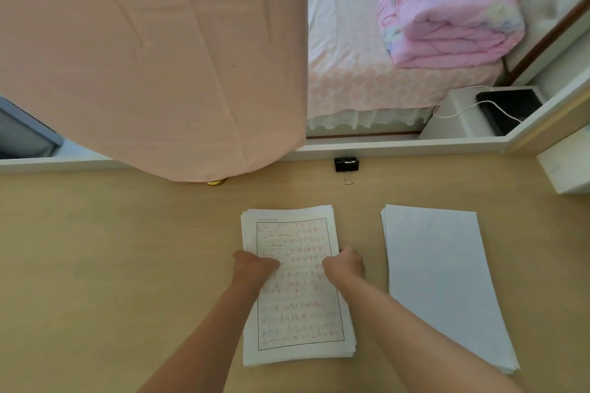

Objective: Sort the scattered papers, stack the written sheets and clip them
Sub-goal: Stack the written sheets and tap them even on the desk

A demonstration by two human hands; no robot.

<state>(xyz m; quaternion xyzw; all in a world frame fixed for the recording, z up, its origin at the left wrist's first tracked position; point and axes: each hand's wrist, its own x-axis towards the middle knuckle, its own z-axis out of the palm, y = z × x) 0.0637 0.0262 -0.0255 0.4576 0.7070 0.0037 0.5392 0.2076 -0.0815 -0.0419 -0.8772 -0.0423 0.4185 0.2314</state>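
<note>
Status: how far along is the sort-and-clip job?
Apparently done: sorting. The stack of blank white sheets lies apart on the right of the light wooden table. In hand: the left hand and right hand each have a grip on a side of the stack of red-inked gridded sheets, its edges slightly uneven. Left: clipping; the black metal binder clip lies untouched at the table's far edge.

The person's left hand (253,265) and right hand (346,264) are bare, both forearms (204,333) uncovered as far up as they show.
</note>
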